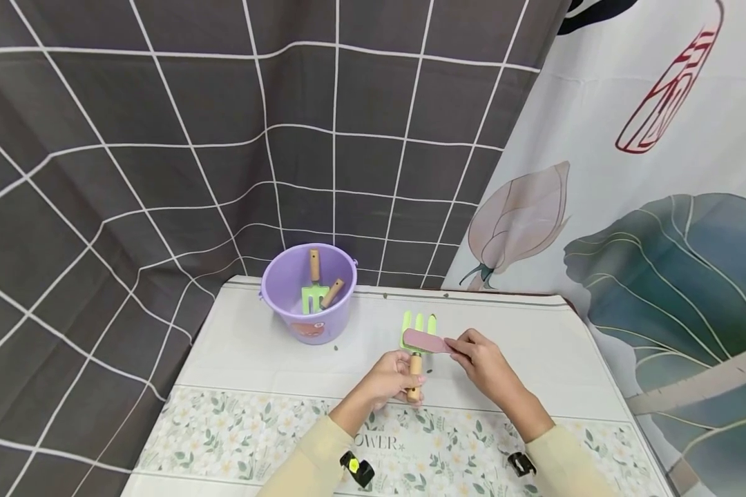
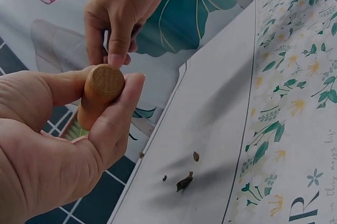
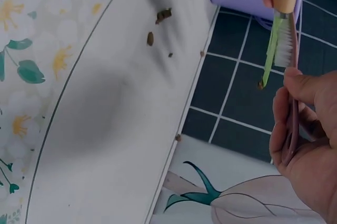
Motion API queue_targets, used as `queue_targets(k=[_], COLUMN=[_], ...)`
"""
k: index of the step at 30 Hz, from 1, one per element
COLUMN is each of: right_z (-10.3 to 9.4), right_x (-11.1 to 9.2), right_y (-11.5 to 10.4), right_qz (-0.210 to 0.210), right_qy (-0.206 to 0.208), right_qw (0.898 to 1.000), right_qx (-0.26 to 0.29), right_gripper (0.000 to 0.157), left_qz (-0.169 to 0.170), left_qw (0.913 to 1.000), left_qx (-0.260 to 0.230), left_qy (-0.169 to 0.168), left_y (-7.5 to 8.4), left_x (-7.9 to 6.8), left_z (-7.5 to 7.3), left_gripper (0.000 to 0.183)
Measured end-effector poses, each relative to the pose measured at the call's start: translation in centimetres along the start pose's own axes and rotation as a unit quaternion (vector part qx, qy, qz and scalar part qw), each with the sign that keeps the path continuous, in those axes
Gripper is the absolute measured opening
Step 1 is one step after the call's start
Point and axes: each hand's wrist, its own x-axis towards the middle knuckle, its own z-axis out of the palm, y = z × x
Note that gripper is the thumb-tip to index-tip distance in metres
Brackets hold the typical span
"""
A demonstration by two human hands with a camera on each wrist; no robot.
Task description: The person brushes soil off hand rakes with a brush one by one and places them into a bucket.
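Observation:
In the head view my left hand (image 1: pixel 385 378) grips the wooden handle (image 1: pixel 415 373) of a small green garden fork (image 1: pixel 407 323), its tines pointing away from me. My right hand (image 1: pixel 481 364) holds a pink brush (image 1: pixel 427 342) across the base of the tines. White bristles (image 3: pixel 284 47) face the fork's green metal (image 3: pixel 272 50) in the right wrist view, and they appear to touch it. A brown bit (image 3: pixel 260 85) clings to a tine tip. The left wrist view shows the round handle end (image 2: pixel 108 79) between thumb and fingers.
A purple bucket (image 1: pixel 340 323) stands at the back left, holding another green fork (image 1: pixel 314 266) and a second wooden-handled tool (image 1: pixel 332 293). Brown crumbs (image 3: pixel 164 15) lie on the white, flower-printed tablecloth (image 1: pixel 236 359). Behind hang a dark grid curtain (image 1: pixel 298 166) and a printed one (image 1: pixel 572 124).

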Motion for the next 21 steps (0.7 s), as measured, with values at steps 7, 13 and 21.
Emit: queue_targets(k=[7, 13, 21], right_z=[0.2, 0.3, 0.6], right_x=[0.6, 1.4, 2.2], right_y=[0.1, 0.6, 1.8], right_qz=[0.010, 0.024, 0.062], right_qy=[-0.002, 0.011, 0.008], right_qw=[0.999, 0.998, 0.996], right_qx=[-0.037, -0.059, -0.064], right_gripper=[0.025, 0.025, 0.026], left_qz=[-0.004, -0.003, -0.009], left_qw=[1.0000, 0.9999, 0.9998], left_qx=[0.004, 0.009, 0.017], left_qy=[0.002, 0.003, -0.004], left_y=[-0.1, 0.0, -0.2], left_x=[-0.1, -0.2, -0.4], left_z=[0.2, 0.5, 0.6], left_gripper=[0.040, 0.043, 0.034])
